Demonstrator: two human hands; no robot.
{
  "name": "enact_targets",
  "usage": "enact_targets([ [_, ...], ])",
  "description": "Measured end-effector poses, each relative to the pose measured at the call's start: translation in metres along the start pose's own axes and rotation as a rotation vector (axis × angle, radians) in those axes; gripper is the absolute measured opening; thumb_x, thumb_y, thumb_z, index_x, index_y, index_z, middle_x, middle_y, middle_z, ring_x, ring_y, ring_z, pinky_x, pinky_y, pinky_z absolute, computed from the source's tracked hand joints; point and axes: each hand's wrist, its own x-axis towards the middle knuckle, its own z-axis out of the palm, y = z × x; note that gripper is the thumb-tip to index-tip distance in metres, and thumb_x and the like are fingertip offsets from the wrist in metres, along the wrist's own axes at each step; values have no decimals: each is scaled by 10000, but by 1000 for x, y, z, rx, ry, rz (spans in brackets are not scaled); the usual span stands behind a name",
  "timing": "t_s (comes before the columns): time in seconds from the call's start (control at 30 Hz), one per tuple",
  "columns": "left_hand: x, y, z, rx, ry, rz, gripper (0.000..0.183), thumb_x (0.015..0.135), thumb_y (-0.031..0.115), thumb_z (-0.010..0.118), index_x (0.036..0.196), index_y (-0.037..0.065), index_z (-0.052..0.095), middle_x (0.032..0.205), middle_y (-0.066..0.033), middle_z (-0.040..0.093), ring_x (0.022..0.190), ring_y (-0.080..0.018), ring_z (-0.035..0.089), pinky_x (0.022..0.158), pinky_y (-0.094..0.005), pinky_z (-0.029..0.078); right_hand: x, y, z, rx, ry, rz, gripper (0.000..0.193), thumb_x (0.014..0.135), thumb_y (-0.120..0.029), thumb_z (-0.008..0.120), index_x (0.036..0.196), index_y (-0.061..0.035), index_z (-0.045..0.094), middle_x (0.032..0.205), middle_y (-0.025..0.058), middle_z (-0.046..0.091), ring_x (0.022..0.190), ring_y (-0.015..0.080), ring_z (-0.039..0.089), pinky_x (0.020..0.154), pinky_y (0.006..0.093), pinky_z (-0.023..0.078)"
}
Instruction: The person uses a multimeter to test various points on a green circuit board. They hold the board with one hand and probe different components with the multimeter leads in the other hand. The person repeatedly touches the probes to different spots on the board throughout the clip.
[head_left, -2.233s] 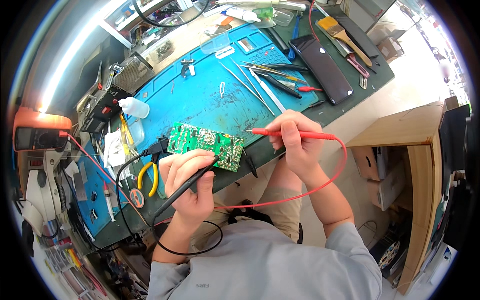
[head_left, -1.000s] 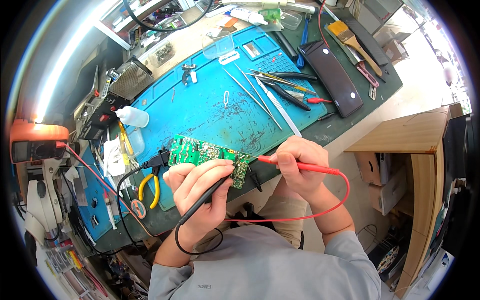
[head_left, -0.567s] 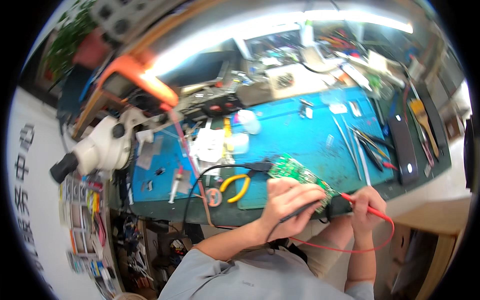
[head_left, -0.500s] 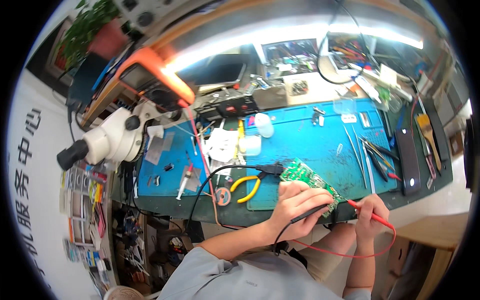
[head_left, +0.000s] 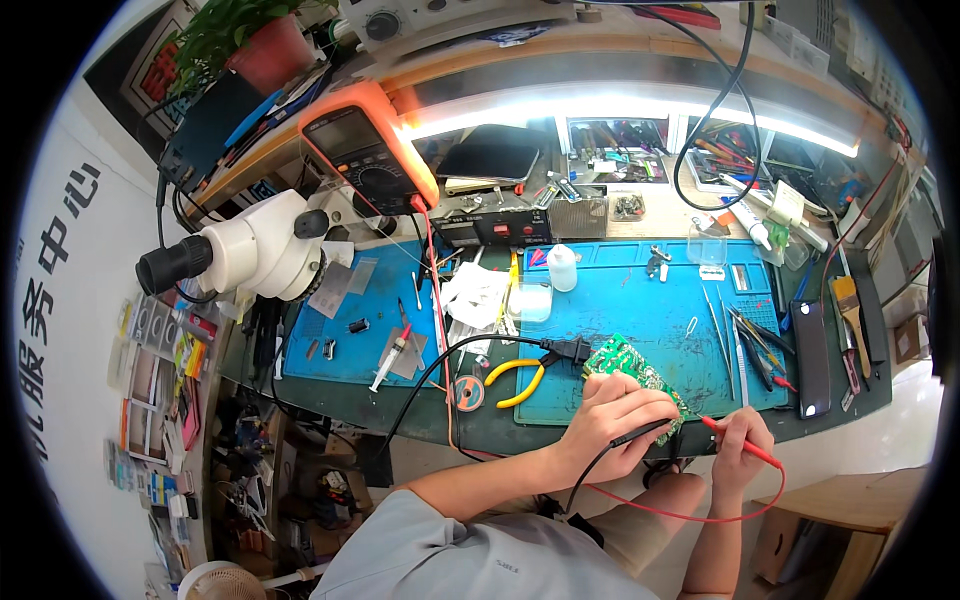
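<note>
My left hand (head_left: 618,415) is closed at the near edge of the blue mat, gripping a green circuit board (head_left: 628,358) together with a black test probe (head_left: 640,433). The black probe's tip is hidden by the board and my fingers. My right hand (head_left: 742,446) closes round a red test probe (head_left: 722,428), whose tip points at the board's right edge; whether it touches, I cannot tell. A black power plug (head_left: 568,350) on a cable lies against the board's upper left corner. Up on the left stands an orange multimeter (head_left: 368,150), with a red lead running down from it.
Yellow-handled pliers (head_left: 520,382) and a solder spool (head_left: 467,394) lie left of the board. A white microscope (head_left: 250,250) stands at far left. Tweezers (head_left: 718,328), several pliers (head_left: 760,350) and a dark case (head_left: 811,358) lie to the right. A white bottle (head_left: 562,268) stands behind.
The whole view has shifted, so the bench sits lower and a little further right in the picture. Both hands keep their hold on the probes and board.
</note>
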Motion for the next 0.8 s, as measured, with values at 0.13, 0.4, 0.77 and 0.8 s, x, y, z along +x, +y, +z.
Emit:
enact_targets([
  [0.13,1,1,-2,-2,-9,4,224,786,130,758,1003,161,708,1027,65,697,863,-151,534,837,-308,330,0,-3,1,2,15,13,313,968,-101,528,682,18,572,612,59,556,518,100,508,477,250,387],
  [0.4,2,-4,-1,-17,-17,17,211,787,123,750,988,171,707,1021,61,705,844,-157,554,807,-326,342,0,-4,-1,-42,-5,36,273,945,-79,538,699,20,601,610,60,557,525,105,497,493,258,388],
  [0.77,-6,-1,-6,-2,55,200,254,740,78,760,982,140,711,1033,40,718,792,-155,532,773,-314,344,-3,2,1,147,103,-1,277,974,-75,526,725,9,613,672,59,594,536,95,492,487,234,398],
  [0.8,-10,0,-9,-16,84,239,262,733,72,763,982,133,710,1038,31,720,783,-155,530,765,-314,347,-3,3,0,189,143,2,284,982,-81,519,726,6,606,675,55,592,534,91,487,482,226,393],
])
